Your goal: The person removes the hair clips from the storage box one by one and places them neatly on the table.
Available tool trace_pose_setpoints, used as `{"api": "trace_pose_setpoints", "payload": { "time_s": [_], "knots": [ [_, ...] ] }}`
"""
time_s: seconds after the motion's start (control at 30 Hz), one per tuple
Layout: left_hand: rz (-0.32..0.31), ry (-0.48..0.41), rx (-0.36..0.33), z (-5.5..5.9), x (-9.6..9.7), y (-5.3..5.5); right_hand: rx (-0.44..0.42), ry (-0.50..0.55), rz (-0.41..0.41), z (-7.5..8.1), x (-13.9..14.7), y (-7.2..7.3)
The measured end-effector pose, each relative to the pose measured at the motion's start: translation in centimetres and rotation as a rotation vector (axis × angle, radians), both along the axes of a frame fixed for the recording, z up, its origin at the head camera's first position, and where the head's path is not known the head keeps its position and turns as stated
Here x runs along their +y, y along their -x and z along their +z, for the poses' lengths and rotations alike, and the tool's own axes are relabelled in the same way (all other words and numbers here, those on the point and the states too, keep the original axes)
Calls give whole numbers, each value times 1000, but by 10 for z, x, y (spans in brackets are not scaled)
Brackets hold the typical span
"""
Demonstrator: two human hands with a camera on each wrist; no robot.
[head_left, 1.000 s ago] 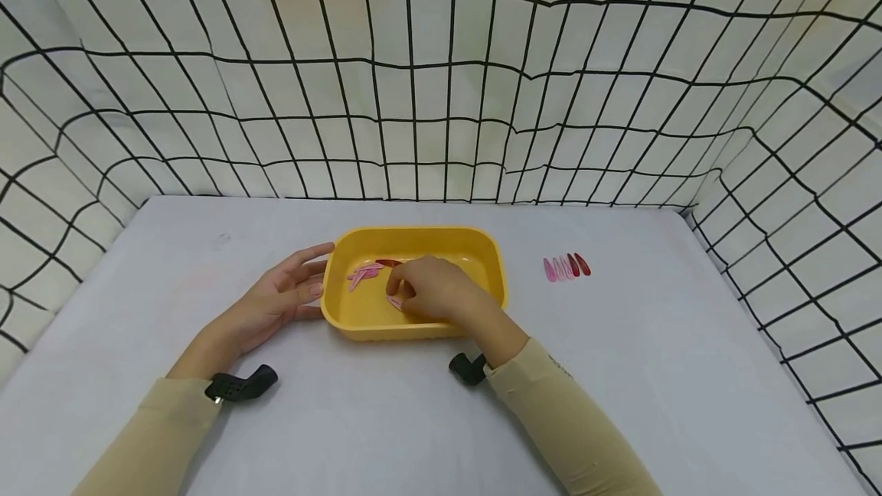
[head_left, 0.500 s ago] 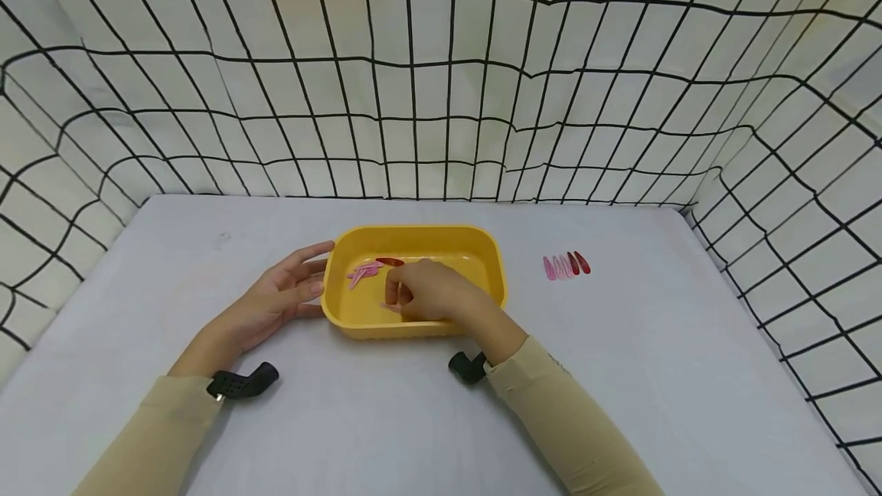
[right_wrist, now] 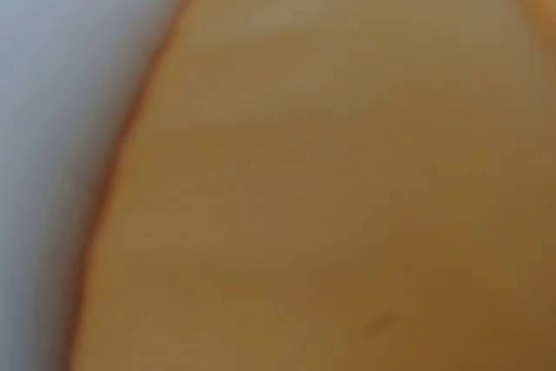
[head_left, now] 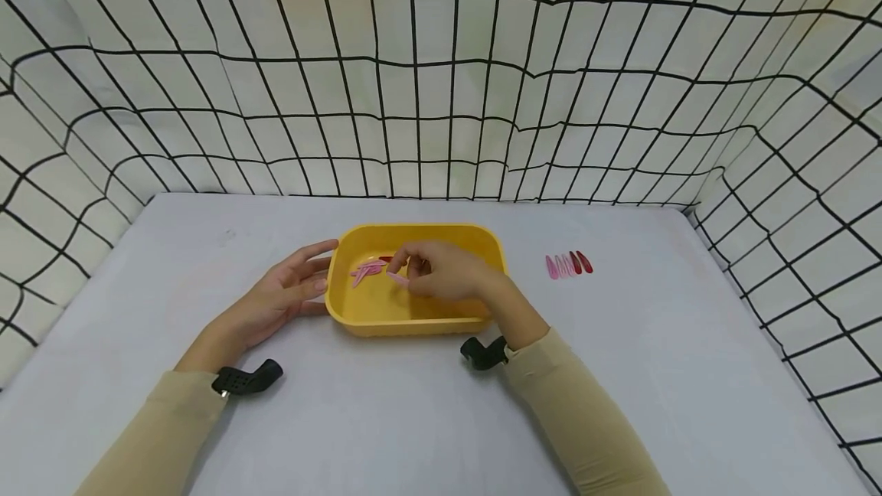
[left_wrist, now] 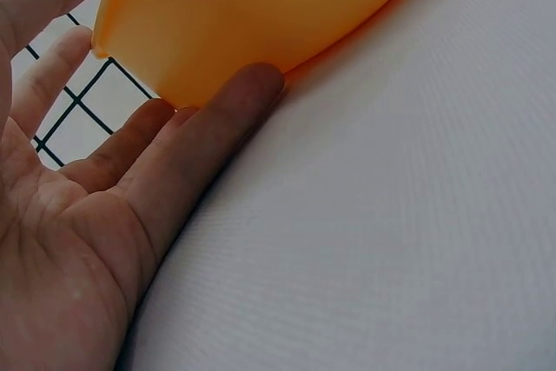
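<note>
A yellow plastic tray (head_left: 420,326) stands mid-table in the head view. Over it, my right hand (head_left: 448,270) pinches a pink hair clip (head_left: 397,279) between thumb and fingertips. Several pink hair clips (head_left: 368,269) lie in a loose pile at the tray's left, with a red hair clip (head_left: 386,259) beside them, partly hidden by the right hand. My left hand (head_left: 282,297) touches the tray's left end with its fingers extended; the left wrist view shows the fingers (left_wrist: 234,110) against the tray's outer wall (left_wrist: 243,15). Only a blurred tray wall (right_wrist: 330,171) fills the right wrist view.
To the right of the tray, several pink and red hair clips (head_left: 568,265) lie side by side in a row on the white tablecloth (head_left: 661,327). A black wire grid (head_left: 448,63) rises behind the table and along both sides.
My right hand has lifted off the tray's floor with the pink hair clip, which is now plainly visible at its fingertips. The left hand stays at the tray's end.
</note>
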State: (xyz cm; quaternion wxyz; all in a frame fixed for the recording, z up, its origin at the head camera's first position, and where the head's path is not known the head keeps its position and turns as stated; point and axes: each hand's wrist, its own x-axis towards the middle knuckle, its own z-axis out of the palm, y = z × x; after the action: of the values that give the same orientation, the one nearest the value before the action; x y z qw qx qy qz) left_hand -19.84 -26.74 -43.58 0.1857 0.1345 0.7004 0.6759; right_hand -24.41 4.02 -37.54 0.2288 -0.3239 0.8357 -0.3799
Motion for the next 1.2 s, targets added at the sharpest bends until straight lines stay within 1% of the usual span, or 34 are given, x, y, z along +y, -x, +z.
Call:
{"api": "trace_pose_setpoints", "payload": {
  "time_s": [0.17, 0.27, 0.37, 0.5, 0.57, 0.7, 0.8, 0.9, 1.07, 1.2],
  "knots": [
    [2, -1, -3, 0, 0, 0, -141, 173, -61, 7, 14, 6],
    [6, -1, -2, 1, -1, 0, -184, 249, -115, 12, 23, 9],
    [14, -3, -1, 1, -2, -1, -177, 309, -159, 16, 31, 13],
    [15, -1, -4, 0, -2, -2, -142, 363, -202, 20, 41, 16],
    [12, -3, -6, -1, -1, -2, -127, 375, -226, 23, 48, 17],
    [1, -12, -5, -1, 0, -2, -100, 365, -261, 27, 63, 18],
    [-6, -5, -4, 0, 0, -2, -86, 353, -290, 26, 80, 15],
    [-13, -1, 5, 0, -1, -2, -68, 354, -345, 26, 97, 13],
    [-6, 4, 20, 0, -3, -3, -15, 367, -414, 32, 115, 19],
    [-6, 7, 17, -1, -2, -2, -10, 323, -450, 34, 125, 21]
  ]
}}
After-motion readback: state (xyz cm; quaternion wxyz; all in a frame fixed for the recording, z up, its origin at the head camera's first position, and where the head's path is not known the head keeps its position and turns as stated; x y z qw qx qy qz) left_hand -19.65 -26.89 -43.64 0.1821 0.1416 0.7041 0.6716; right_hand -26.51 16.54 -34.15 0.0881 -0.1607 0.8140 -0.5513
